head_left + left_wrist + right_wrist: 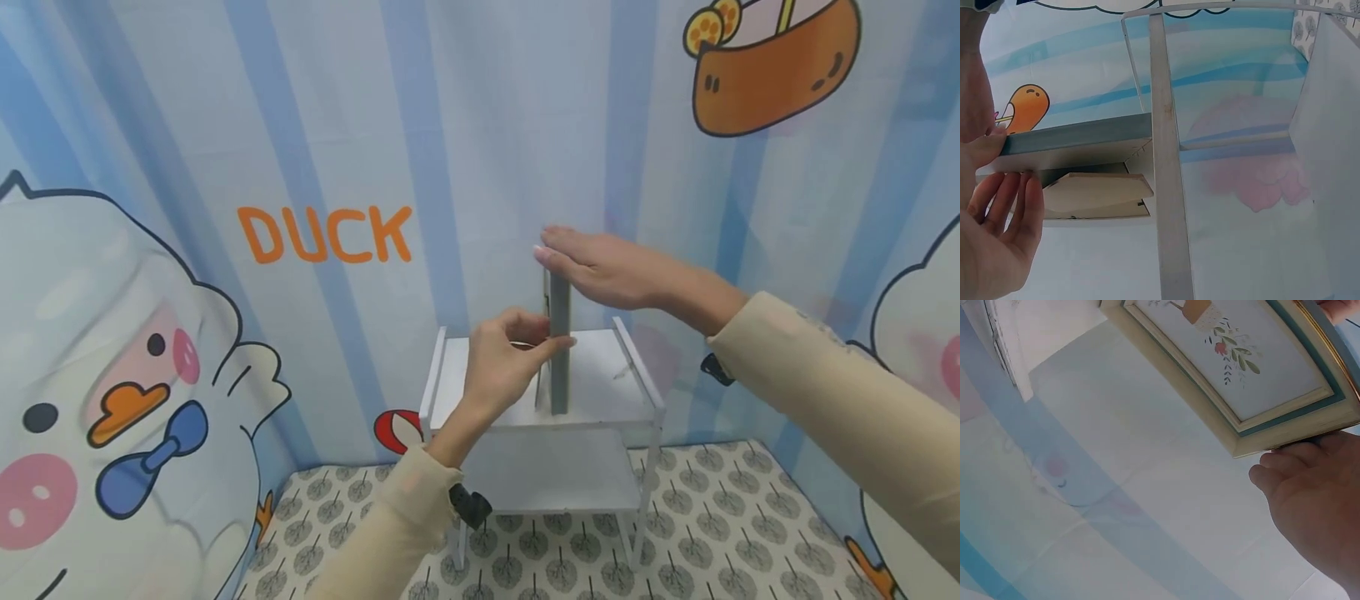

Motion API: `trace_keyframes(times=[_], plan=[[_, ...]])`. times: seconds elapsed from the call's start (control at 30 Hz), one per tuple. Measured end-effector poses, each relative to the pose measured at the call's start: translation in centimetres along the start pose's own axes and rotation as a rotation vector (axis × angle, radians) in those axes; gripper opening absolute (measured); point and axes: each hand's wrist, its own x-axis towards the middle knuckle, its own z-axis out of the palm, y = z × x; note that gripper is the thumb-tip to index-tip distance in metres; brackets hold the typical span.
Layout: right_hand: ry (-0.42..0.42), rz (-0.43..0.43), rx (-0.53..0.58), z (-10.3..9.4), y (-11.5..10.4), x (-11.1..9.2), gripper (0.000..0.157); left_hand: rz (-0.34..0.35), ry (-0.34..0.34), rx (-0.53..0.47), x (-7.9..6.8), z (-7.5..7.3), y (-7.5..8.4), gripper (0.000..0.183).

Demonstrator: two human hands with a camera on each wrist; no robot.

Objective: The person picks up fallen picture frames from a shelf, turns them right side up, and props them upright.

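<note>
A picture frame (560, 375) stands upright on a white shelf unit (600, 408), seen edge-on in the head view. My left hand (504, 358) pinches its side edge, thumb toward me and fingers behind. My right hand (611, 267) lies with straight fingers across the top. In the right wrist view, the picture frame (1260, 362) shows a cream and teal border around a floral print, with the right hand (1310, 487) against its edge. A beige flap (1097, 192) angles out from its back in the left wrist view.
The shelf unit has raised side rails (639, 367) and a lower shelf (555, 471). Behind it hangs a striped curtain (337, 125) printed with ducks. A patterned floor covering (720, 517) with tree motifs lies below.
</note>
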Motion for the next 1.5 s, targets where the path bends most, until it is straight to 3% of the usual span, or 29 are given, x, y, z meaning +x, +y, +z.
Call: trace_keyframes(times=[0.2, 0.33, 0.43, 0.6, 0.73, 0.87, 1.17, 1.5], plan=[[-0.019, 0.013, -0.051, 0.0, -0.2, -0.1, 0.075, 0.027, -0.064, -0.01, 0.2, -0.5, -0.2, 0.024], [-0.018, 0.019, -0.069, 0.3, -0.3, 0.0, 0.076, 0.064, -0.124, 0.013, -0.2, -1.5, -0.5, 0.031], [-0.01, 0.014, -0.069, 0.3, -0.3, 0.2, 0.076, 0.069, -0.133, 0.035, -0.4, -2.3, -0.8, 0.034], [0.008, 0.003, -0.089, 0.4, -0.4, 0.4, 0.075, -0.042, -0.129, 0.096, -0.4, -2.6, -1.3, 0.037], [0.014, 0.001, -0.107, 0.5, -0.6, 0.5, 0.075, -0.145, -0.194, 0.161, -0.6, -2.4, -1.7, 0.045], [0.027, -0.001, -0.113, 0.7, -0.6, 0.5, 0.074, -0.18, -0.245, 0.184, -0.7, -2.1, -1.9, 0.047], [0.04, 0.0, -0.109, 0.9, -0.5, 0.6, 0.075, -0.133, -0.264, 0.21, -0.8, -2.5, -2.0, 0.042], [0.02, 0.005, -0.125, 1.3, -1.8, 1.6, 0.077, -0.11, -0.288, 0.229, -0.5, -5.1, -2.6, 0.037]])
